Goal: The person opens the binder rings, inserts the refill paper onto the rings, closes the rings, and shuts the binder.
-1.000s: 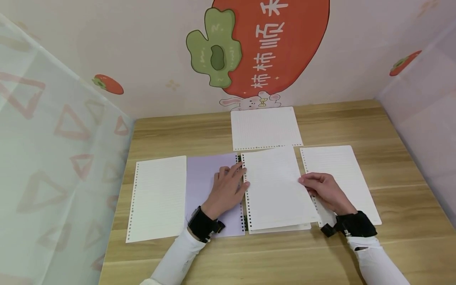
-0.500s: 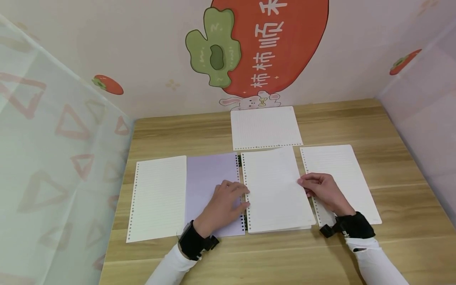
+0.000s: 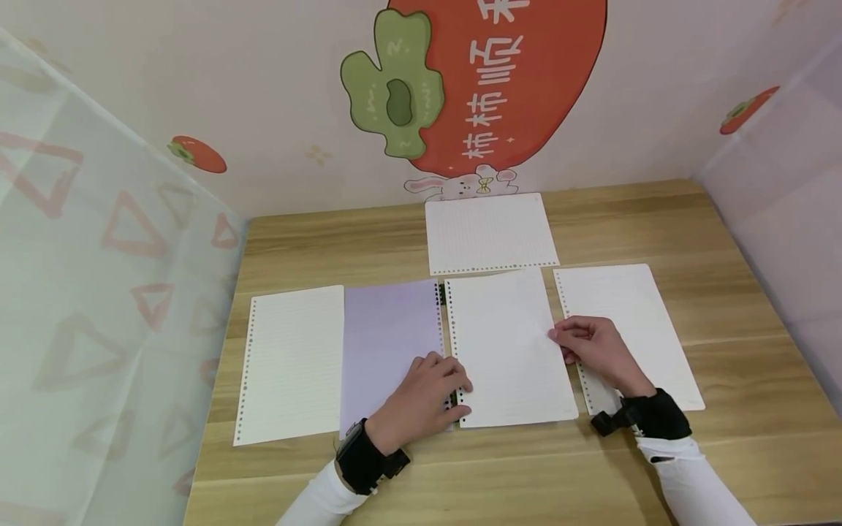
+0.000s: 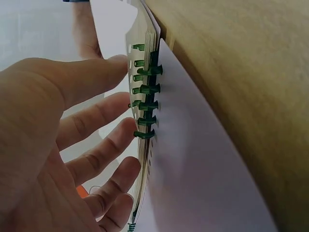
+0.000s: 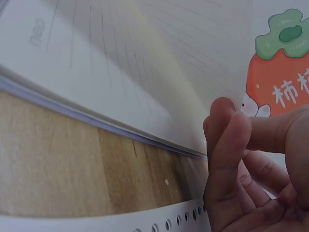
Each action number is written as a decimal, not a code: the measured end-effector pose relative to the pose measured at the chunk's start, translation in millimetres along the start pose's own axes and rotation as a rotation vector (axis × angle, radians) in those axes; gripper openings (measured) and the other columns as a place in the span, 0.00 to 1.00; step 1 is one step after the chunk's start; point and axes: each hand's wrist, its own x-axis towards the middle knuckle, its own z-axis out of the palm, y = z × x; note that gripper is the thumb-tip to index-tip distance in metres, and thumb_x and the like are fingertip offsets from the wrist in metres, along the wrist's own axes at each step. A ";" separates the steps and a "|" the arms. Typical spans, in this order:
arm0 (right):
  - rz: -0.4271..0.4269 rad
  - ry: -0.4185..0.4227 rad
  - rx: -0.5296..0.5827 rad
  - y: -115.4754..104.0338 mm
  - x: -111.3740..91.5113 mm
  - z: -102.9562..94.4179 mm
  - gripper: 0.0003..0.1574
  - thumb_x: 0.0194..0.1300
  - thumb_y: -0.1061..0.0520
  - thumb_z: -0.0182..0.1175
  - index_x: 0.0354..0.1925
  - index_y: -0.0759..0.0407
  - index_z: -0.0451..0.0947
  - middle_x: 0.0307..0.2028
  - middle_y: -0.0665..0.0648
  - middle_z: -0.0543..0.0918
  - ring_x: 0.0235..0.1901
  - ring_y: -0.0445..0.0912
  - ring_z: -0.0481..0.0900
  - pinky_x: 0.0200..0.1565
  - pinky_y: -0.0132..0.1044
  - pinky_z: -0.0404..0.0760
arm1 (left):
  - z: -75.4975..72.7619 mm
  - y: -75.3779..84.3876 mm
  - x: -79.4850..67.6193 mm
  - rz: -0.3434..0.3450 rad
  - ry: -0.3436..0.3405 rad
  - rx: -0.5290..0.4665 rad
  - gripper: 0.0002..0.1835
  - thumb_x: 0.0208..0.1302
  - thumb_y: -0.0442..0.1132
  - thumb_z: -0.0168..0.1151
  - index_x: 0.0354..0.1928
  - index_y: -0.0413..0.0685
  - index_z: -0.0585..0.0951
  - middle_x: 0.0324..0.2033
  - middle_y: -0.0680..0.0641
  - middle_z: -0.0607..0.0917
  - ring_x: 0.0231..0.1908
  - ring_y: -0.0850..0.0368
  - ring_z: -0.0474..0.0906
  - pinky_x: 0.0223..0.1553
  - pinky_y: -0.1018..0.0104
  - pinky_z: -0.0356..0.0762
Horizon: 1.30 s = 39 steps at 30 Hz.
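Paper (image 3: 506, 351), thin, ruled and hole-punched, is pinched by right-hand fingers (image 5: 226, 164).

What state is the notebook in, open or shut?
Open: in the head view its purple cover lies left of the green rings, and its white pages are on the right.

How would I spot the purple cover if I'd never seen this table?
On the wooden table, below the large red fruit printed on the wall, lies an open notebook. Its green rings are by the left hand; the right hand pinches its top page. The purple cover is its left half, flanked by white sheets.
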 end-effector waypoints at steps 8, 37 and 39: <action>-0.021 -0.031 -0.038 1.1 1.7 -0.6 0.25 0.71 0.51 0.65 0.50 0.74 0.81 0.29 0.63 0.85 0.24 0.43 0.83 0.30 0.37 0.85 | -2.5 2.4 -1.8 0.000 -0.015 0.010 0.15 0.63 0.56 0.71 0.46 0.60 0.87 0.44 0.59 0.79 0.45 0.59 0.67 0.51 0.60 0.66; -0.075 0.123 -0.168 11.0 -6.0 -56.5 0.20 0.73 0.54 0.63 0.49 0.73 0.82 0.34 0.66 0.88 0.28 0.44 0.87 0.29 0.35 0.85 | 3.4 9.3 -1.7 0.042 -0.044 0.103 0.17 0.58 0.55 0.75 0.44 0.59 0.81 0.44 0.58 0.78 0.43 0.58 0.65 0.49 0.61 0.64; -0.093 0.148 -0.192 14.0 -7.3 -61.6 0.20 0.72 0.54 0.63 0.49 0.72 0.82 0.35 0.66 0.89 0.28 0.44 0.88 0.30 0.34 0.85 | 2.2 9.8 -1.0 0.030 -0.061 0.102 0.17 0.59 0.54 0.74 0.44 0.59 0.80 0.43 0.57 0.76 0.42 0.58 0.64 0.49 0.61 0.63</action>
